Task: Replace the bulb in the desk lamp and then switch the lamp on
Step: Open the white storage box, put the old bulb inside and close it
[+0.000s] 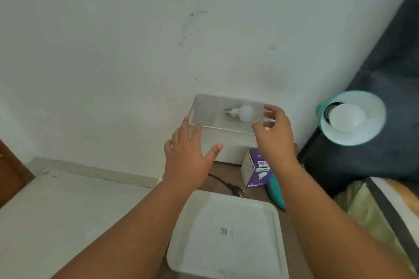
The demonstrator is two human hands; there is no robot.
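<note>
A white bulb lies on its side inside a white open box against the wall. My left hand hovers open over the box's near left rim. My right hand is open above the box's right side, fingers spread just right of the bulb, holding nothing. The teal desk lamp shade at the right faces me with a white bulb screwed in it, unlit. Part of the lamp's teal base shows under my right forearm.
A purple bulb carton stands in front of the box. The black power plug lies loose on the brown tabletop. A white lid lies nearest me. A dark sofa is at the right, pale floor at the left.
</note>
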